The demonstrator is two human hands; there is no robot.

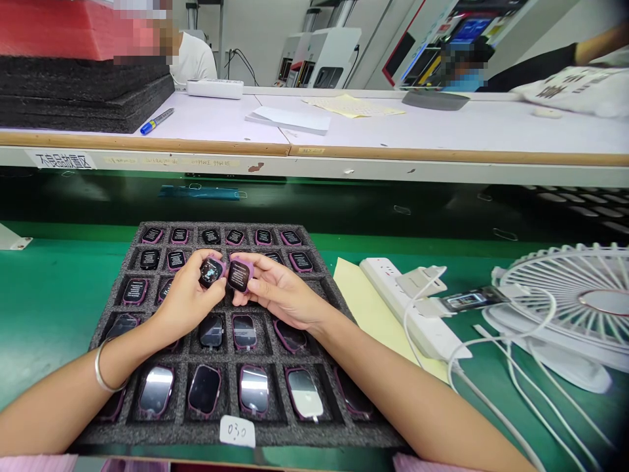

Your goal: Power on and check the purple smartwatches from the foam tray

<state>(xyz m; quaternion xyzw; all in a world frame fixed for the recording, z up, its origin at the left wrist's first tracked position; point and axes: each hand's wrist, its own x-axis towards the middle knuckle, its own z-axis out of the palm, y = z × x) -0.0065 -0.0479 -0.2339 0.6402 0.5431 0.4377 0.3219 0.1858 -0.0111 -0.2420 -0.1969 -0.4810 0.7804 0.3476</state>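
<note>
My left hand (189, 292) is closed around a smartwatch (211, 271) with a purple case, its screen lit with a watch face. Right beside it, my right hand (275, 288) grips a second purple smartwatch (239, 275) by its edges, and lines of pale text show on that dark screen. Both hands are above a dark grey foam tray (184, 432) with square compartments. Several more watches lie in it: those in the far rows show text, while a nearer watch (204, 389) has a dark screen. My hands and forearms hide some compartments.
Right of the tray, a white power strip (388, 278) with chargers and cables lies on yellow paper (351, 288). A white fan (580, 301) stands further right. Across the back runs a raised shelf (206, 121) with a marker pen (157, 122) and foam sheets (83, 98). People are beyond it.
</note>
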